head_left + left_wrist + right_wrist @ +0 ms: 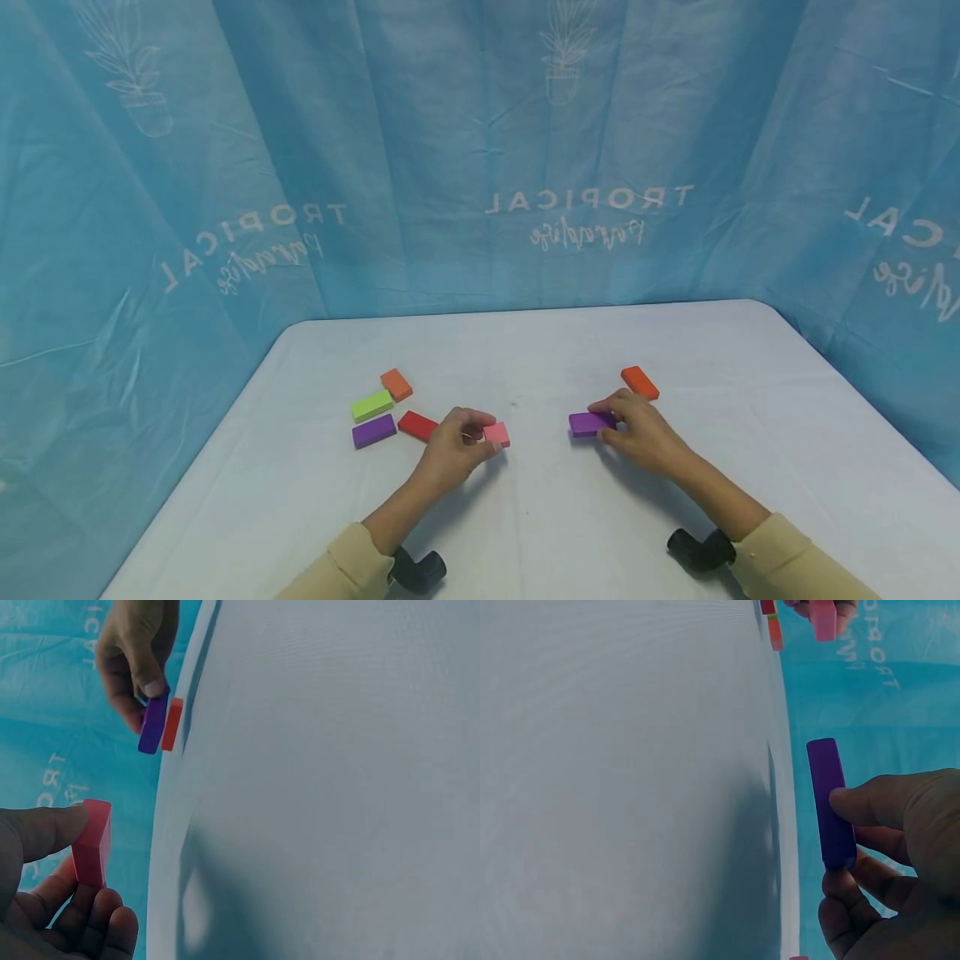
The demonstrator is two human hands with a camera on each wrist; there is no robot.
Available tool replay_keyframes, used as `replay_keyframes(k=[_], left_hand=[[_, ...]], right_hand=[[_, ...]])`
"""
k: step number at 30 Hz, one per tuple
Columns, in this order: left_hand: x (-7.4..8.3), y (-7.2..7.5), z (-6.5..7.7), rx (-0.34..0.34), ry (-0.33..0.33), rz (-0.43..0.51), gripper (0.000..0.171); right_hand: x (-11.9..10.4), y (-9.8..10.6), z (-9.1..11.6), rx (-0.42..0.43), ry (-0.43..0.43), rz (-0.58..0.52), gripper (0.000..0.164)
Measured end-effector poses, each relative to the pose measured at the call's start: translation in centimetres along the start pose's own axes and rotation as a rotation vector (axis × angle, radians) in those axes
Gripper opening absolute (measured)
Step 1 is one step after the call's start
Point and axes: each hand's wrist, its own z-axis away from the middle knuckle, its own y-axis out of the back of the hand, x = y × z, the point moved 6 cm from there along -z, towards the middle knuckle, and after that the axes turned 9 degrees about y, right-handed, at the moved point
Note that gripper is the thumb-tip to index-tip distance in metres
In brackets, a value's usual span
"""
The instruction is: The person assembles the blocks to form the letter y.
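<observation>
Centrally, the left hand pinches the pink block between thumb and fingers; the right hand pinches the purple block near its right end. Both blocks are held above the table, apart. The purple block lies to the right of the pink block, its long axis running roughly left to right, towards it; fingers partly hide the pink block's length. Just beyond the right hand, and nearer to it than to the left, an orange block lies aslant. Left of the left hand lie the red block, a second purple block, the green block and another orange block.
</observation>
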Motion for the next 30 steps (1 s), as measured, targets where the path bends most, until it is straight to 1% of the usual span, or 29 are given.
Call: replay_keyframes(k=[7,12,19,30], left_hand=[[0.0,-1.0,0.1,-0.026,-0.007,-0.006,0.031],[0.1,-1.6,0.4,-0.047,-0.017,0.014,0.032],[0.0,-2.4,0.4,-0.074,-0.006,0.038,0.030],[0.3,-3.3,0.5,-0.075,-0.007,0.040,0.030]], right_hand=[[-0.6,-0.5,-0.2,-0.034,-0.006,-0.024,0.034],[-0.7,-1.0,-0.3,-0.048,-0.005,-0.036,0.034],[-1.0,-1.5,-0.5,-0.080,-0.006,-0.052,0.035],[-1.5,-2.0,-0.7,-0.114,0.042,-0.057,0.034]])
